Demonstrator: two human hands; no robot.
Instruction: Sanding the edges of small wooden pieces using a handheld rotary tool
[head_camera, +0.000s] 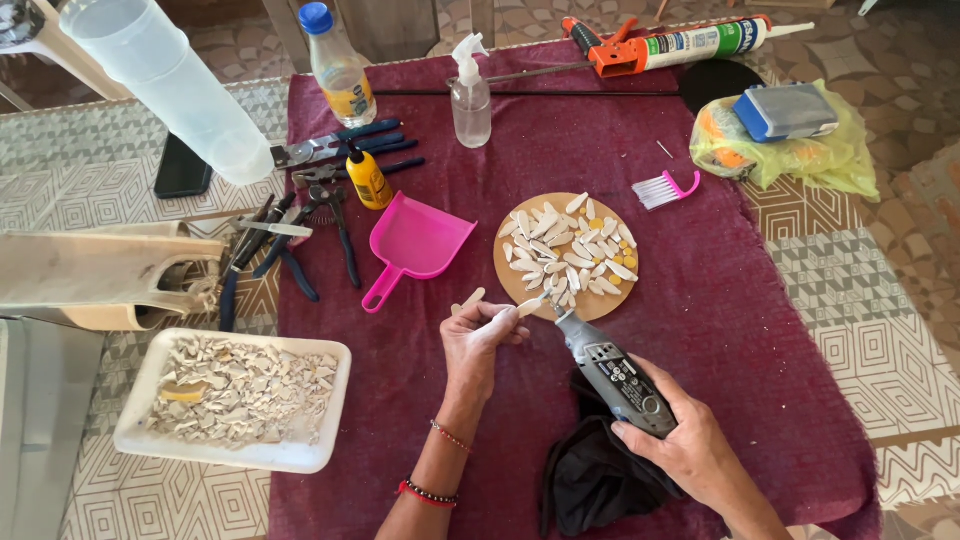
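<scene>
My left hand (478, 340) pinches a small pale tile piece (530, 306) just in front of a round wooden board (597, 305). My right hand (690, 450) grips a grey rotary tool (612, 372), whose tip touches the piece. Several pale petal-shaped tile pieces (570, 250) and a few yellow bits lie arranged on the board. Another pale piece (470, 298) rests on the dark red cloth (720, 300) by my left thumb. A black rag (590, 475) lies under my right wrist.
A white tray of broken tile shards (235, 392) sits front left. A pink dustpan (415, 245), a pink brush (664, 190), pliers (300, 235), a yellow glue bottle (368, 178), a spray bottle (470, 95), a drink bottle (340, 65), a caulking gun (660, 45) and a yellow bag (790, 150) surround the board.
</scene>
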